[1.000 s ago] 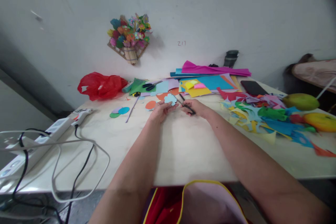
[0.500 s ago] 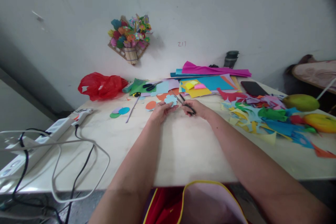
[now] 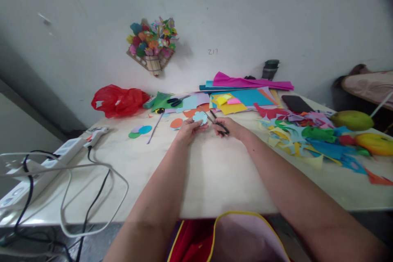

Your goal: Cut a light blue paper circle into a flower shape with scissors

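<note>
Between the fingers of my left hand is a light blue paper flower with scalloped edges. My right hand is closed around the dark handles of a pair of scissors. Their blades are apart and point up and left, close to the flower's right edge; whether they touch it I cannot tell. Left of my left hand lies an orange paper circle. Just behind the flower is a piece of orange paper.
Coloured paper scraps cover the right side, near a phone. Paper sheets and a second pair of scissors lie at the back. A red plastic bag, paper circles and a power strip with cables are left.
The light blue flower has turned slightly in my left hand, and its fingers have shifted a little. My right hand with the scissors has hardly moved.
</note>
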